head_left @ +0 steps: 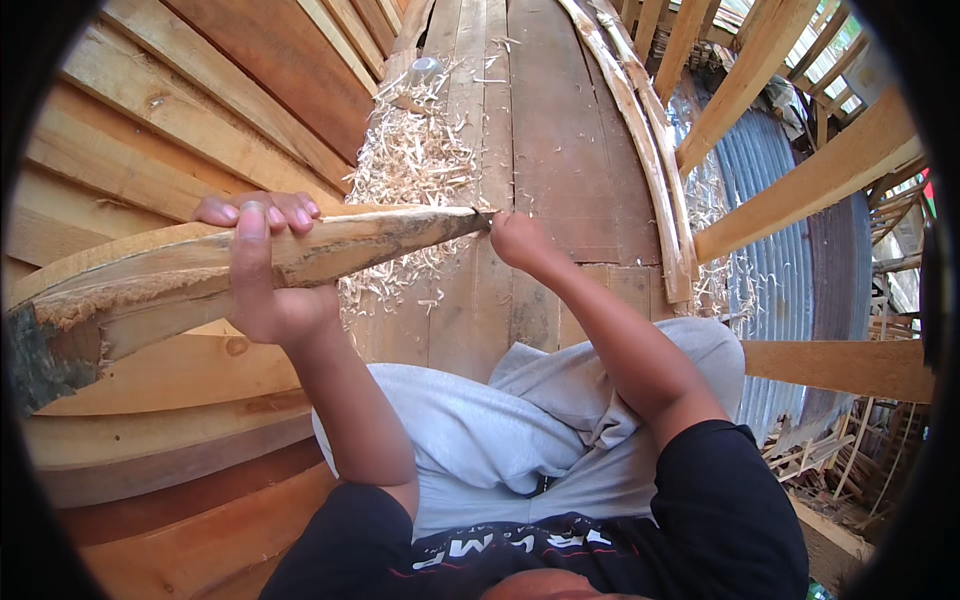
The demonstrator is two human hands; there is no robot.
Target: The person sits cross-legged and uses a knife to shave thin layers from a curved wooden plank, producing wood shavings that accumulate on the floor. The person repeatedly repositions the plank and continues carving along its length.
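Note:
A long, thick piece of rough wood (pixel 370 243) slants across in front of me, its broad, dark, bark-like end at the left and its narrow tip pointing right. My left hand (pixel 262 262) is closed round its middle, thumb up along the near side and fingers over the far edge. At the narrow tip my right hand (pixel 520 240) makes a fist. A small dark blade-like tool (pixel 484 217) shows between that fist and the wood; its handle is hidden in my fingers, so its exact kind cannot be made out.
Curled wood shavings (pixel 415 160) lie heaped on the plank floor (pixel 565 130), with a small grey cup-like object (pixel 426 68) behind them. A board wall (pixel 180 120) stands at left. Long pale poles (pixel 655 150) lie at right, beside slanting posts (pixel 810 180) and corrugated metal (pixel 770 260).

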